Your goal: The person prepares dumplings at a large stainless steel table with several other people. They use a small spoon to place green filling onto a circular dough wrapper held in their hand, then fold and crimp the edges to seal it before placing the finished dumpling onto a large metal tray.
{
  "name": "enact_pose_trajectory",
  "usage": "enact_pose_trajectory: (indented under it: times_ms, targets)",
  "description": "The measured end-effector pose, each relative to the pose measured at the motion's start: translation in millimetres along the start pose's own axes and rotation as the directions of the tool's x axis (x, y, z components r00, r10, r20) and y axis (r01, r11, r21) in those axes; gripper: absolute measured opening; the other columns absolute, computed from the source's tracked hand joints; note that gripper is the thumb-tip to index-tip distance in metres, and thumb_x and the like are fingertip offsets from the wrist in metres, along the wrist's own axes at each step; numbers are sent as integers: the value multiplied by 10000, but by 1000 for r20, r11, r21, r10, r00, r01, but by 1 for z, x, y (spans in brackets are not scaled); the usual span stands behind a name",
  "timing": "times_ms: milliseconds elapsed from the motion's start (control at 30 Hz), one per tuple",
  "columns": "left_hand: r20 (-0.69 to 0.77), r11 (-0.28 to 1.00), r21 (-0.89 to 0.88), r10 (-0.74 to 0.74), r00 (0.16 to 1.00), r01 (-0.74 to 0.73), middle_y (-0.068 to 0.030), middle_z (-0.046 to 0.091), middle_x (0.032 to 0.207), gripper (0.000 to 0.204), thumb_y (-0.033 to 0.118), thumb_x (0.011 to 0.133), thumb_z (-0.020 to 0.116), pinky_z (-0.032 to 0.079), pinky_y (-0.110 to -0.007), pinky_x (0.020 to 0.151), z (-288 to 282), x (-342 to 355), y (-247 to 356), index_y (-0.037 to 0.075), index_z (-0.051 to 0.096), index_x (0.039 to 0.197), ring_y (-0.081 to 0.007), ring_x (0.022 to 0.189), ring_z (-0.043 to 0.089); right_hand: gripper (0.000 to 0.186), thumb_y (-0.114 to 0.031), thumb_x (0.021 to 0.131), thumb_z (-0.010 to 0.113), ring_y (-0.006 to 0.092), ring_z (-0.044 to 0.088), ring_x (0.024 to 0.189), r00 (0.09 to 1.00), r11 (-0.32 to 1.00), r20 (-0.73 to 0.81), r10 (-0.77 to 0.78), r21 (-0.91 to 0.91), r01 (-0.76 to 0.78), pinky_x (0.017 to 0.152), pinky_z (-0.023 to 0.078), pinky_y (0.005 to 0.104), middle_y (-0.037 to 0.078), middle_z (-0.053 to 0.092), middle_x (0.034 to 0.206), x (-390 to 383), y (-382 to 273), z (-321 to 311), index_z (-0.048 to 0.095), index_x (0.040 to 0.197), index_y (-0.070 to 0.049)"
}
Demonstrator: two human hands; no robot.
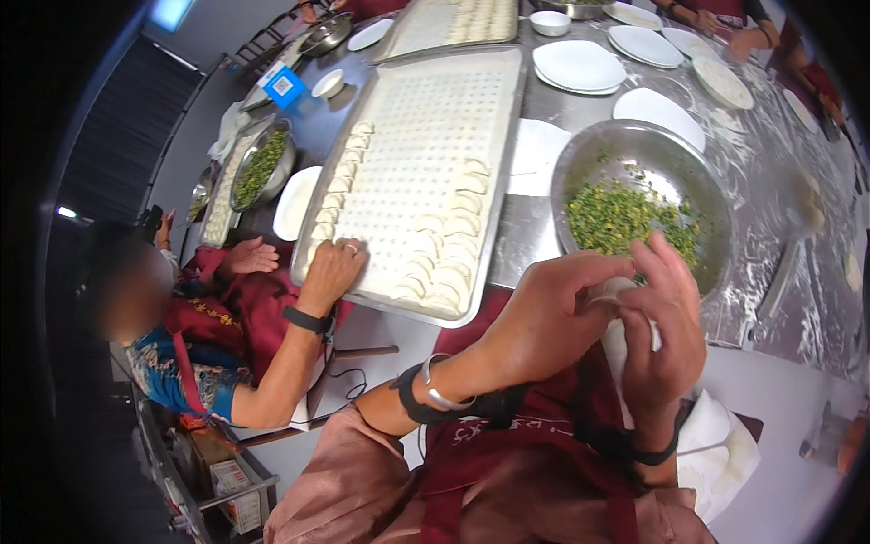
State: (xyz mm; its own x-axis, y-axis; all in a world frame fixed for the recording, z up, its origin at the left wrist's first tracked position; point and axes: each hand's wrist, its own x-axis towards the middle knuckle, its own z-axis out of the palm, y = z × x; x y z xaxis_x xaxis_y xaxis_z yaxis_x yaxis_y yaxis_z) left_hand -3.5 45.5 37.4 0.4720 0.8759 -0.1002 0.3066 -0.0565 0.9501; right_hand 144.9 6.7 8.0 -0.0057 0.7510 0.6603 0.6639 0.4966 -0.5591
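Note:
Both of my hands come together in front of the steel bowl (pixel 564 172), which holds chopped green and yellow filling (pixel 625 218). Between my fingers is a piece of white dumpling dough (pixel 613 288), mostly hidden by them. My left hand (pixel 548 308) pinches it from the left with curled fingers. On the other side my right hand (pixel 669 331) closes round it, fingertips bent inward. Whether filling is inside the dough cannot be seen. Left of the bowl, a large metal tray (pixel 408 136) carries folded dumplings (pixel 439 263) in rows along both sides.
At the left, a co-worker's hand (pixel 337 272) touches the tray's near left corner. White plates (pixel 580 65) stand beyond the bowl. A rolling pin (pixel 778 276) appears on the floury table (pixel 757 154) at right. Another filling bowl (pixel 263 172) and a blue sign (pixel 281 86) are at left.

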Motion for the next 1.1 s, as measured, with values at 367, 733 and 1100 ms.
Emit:
enact_pose_trajectory:
  times_ms: [367, 733, 1100]
  targets:
    - [-354, 997, -15, -74, 932, 73, -122, 674, 955, 358, -100, 783, 586, 545, -269, 778, -165, 58, -97, -63, 608, 1138, -172, 841, 669, 323, -131, 978, 464, 202, 566, 1146, 782, 849, -394, 483, -8, -529, 999, 409, 322, 133, 599, 1250, -78, 169, -61, 566, 1228, 45]
    - [-283, 939, 183, -235, 930, 292, -33, 666, 862, 311, -92, 760, 602, 486, -209, 622, -192, 63, -177, -19, 677, 1053, -67, 699, 582, 318, 2, 855, 581, 296, 589, 1078, 884, 783, -273, 379, -414, -463, 931, 445, 332, 157, 604, 1196, -131, 225, -28, 591, 1173, -1]
    - [-269, 946, 129, -254, 929, 296, -30, 651, 825, 285, -74, 779, 580, 473, -206, 608, -184, 58, -184, -29, 681, 1042, -64, 678, 565, 255, 18, 817, 568, 314, 584, 1049, 900, 800, -310, 308, -427, -421, 915, 448, 359, 158, 641, 1098, -117, 206, -21, 647, 1059, -7]
